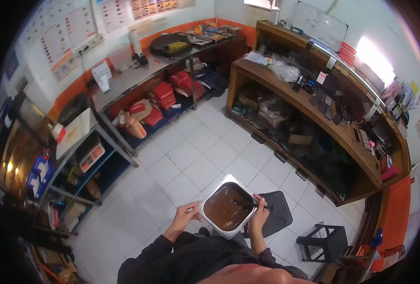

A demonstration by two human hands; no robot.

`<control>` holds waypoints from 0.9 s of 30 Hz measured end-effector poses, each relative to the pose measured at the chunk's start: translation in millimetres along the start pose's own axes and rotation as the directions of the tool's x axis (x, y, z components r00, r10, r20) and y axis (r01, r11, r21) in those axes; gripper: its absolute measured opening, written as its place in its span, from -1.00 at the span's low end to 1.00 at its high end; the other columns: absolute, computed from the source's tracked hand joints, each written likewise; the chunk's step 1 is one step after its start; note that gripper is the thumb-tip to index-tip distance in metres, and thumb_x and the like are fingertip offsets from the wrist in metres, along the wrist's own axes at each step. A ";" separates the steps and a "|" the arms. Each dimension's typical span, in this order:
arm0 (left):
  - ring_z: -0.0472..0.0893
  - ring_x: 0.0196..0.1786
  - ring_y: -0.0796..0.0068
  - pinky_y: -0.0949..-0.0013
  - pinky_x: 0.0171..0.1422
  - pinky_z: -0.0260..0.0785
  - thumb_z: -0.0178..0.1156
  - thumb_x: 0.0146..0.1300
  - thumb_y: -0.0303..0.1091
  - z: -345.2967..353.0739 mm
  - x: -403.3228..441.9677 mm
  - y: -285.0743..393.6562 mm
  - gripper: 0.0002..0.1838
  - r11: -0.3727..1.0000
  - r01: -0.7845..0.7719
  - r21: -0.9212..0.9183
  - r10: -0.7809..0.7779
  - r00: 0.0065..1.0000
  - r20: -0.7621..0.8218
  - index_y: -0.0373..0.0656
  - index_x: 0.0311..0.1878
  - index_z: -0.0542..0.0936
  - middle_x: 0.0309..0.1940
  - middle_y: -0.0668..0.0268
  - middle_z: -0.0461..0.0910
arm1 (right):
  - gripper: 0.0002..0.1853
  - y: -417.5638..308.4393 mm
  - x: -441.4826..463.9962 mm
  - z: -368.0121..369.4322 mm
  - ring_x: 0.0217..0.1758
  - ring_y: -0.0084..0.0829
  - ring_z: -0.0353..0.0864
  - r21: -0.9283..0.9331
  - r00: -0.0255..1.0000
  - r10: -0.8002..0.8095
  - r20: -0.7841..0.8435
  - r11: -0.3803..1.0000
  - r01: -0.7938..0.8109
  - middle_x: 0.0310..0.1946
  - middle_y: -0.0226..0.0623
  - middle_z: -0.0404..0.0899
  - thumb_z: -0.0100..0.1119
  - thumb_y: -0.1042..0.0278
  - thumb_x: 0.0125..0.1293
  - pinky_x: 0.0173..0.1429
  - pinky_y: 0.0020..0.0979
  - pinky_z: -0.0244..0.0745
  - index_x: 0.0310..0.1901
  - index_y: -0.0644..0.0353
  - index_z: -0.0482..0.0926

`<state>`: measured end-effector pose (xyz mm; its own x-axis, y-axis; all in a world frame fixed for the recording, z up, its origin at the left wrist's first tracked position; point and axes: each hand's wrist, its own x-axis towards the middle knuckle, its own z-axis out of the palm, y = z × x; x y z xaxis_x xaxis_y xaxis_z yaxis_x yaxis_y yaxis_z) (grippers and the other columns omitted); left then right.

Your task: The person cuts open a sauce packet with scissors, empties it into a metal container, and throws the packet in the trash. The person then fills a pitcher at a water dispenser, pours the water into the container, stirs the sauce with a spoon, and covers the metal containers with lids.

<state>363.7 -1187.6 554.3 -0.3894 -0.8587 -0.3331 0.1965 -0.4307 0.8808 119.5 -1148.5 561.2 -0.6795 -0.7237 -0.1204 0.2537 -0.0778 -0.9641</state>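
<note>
A square metal food pan point(229, 178) with brown sauce point(225, 210) inside is held level in front of my body. My left hand point(187, 217) grips its left rim, fingers closed along the edge. On the right side, my right hand point(259, 215) is closed around the pan's rim. A dark-handled utensil point(244, 203) rests in the sauce, its handle leaning over the right rim by my right hand. The end in the sauce is hidden, so its kind does not show.
A black stool point(324, 240) and a dark mat-like panel point(277, 213) are on the tiled floor at right. A wooden counter point(285, 73) with phones stands ahead right. A steel table point(139, 73) with red bags beneath runs ahead left. A metal rack point(77, 137) stands left.
</note>
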 end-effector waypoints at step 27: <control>0.62 -0.33 0.39 0.41 -0.24 0.49 -0.04 0.33 -0.31 -123.0 785.8 338.5 -0.61 0.993 0.114 -0.014 -0.110 0.981 0.158 -0.39 0.11 0.41 -0.24 0.16 0.57 | -0.53 39.5 686.9 472.1 -0.13 -0.51 0.41 0.011 0.992 -0.060 -0.108 0.998 0.061 -0.25 -0.28 0.51 -0.21 0.09 0.42 0.04 -0.51 0.28 -0.14 0.42 0.51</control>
<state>235.0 -2042.3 549.4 -0.5461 -0.7512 -0.3708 0.1632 -0.5295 0.8324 -12.2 -1972.4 552.1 -0.7636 -0.6398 -0.0873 0.2194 -0.1299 -0.9670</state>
